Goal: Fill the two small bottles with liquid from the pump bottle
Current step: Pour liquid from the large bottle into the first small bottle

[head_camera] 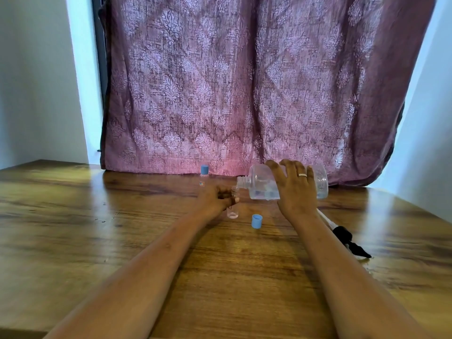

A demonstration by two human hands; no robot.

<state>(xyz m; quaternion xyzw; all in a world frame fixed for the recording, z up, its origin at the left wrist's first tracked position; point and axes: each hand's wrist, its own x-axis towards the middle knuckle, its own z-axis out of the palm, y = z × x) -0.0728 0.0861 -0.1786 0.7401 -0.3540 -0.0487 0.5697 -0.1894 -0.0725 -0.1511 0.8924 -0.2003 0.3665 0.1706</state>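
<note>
My right hand (294, 189) grips the clear pump bottle (264, 184), which lies tipped on its side with its open threaded neck pointing left. The neck sits right over the mouth of a small clear bottle (232, 212) that stands uncapped on the table, and my left hand (216, 198) holds that bottle around its upper part. Its blue cap (256, 221) lies on the wood just to the right. A second small bottle (204, 177) with a blue cap on stands farther back near the curtain.
The black pump head with its white tube (342, 234) lies on the wooden table (97, 228) at the right, beside my right forearm. A purple patterned curtain (244, 81) hangs along the table's back edge.
</note>
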